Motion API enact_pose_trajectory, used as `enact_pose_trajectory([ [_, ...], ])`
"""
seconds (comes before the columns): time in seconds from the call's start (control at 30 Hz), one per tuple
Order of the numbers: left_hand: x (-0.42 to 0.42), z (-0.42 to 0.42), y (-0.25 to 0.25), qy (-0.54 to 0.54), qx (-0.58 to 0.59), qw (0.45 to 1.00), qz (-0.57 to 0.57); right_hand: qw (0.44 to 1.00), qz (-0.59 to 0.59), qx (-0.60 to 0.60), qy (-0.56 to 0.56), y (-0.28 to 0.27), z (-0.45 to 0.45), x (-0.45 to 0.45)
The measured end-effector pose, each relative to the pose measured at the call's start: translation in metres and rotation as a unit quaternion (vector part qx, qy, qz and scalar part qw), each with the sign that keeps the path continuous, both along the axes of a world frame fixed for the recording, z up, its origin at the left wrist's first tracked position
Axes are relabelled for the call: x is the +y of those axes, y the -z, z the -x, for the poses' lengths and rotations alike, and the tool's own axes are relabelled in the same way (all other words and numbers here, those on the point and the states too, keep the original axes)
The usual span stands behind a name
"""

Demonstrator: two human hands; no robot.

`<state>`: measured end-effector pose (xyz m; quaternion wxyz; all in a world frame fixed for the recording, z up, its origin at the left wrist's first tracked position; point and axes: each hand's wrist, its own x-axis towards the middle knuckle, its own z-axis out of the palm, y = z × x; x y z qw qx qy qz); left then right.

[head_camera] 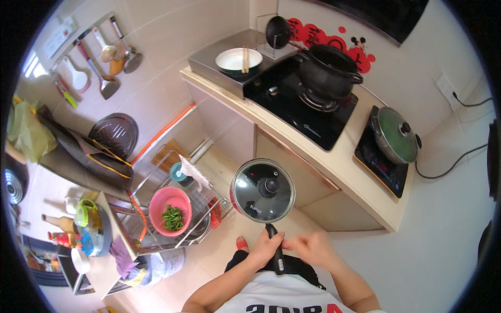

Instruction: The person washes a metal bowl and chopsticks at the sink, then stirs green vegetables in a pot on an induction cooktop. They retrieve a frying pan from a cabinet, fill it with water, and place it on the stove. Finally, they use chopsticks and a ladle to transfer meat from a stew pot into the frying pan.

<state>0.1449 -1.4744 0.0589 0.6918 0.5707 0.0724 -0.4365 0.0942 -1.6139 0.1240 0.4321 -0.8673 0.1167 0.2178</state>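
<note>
My left hand grips the black handle of a lidded saucepan, which hangs in front of my body above the floor. Its glass lid has a black knob and covers the pan; what is inside cannot be seen. Close to the right of the handle is my right hand, slightly blurred, its fingers curled near my left fingertips. Whether it holds anything is unclear.
Ahead, a black pot stands on a gas hob. A lidded pan sits on an electric cooktop at right. At left, a wire rack carries a pink bowl of greens. Utensils hang on the wall.
</note>
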Motion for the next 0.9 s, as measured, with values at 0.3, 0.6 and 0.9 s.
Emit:
enact_pose_trajectory([
  [0.3,0.100,-0.036,-0.002,-0.024,-0.012,1.000,0.010,0.886,0.096,-0.454,0.018,0.022,-0.163,0.088],
  [0.6,0.196,-0.055,-0.032,-0.199,-0.061,0.976,0.062,0.614,-0.752,-0.111,0.211,-0.026,-0.206,0.081],
  [0.9,0.201,-0.101,-0.039,-0.204,-0.073,0.967,0.135,0.670,-0.686,-0.179,0.220,-0.069,-0.302,0.004],
])
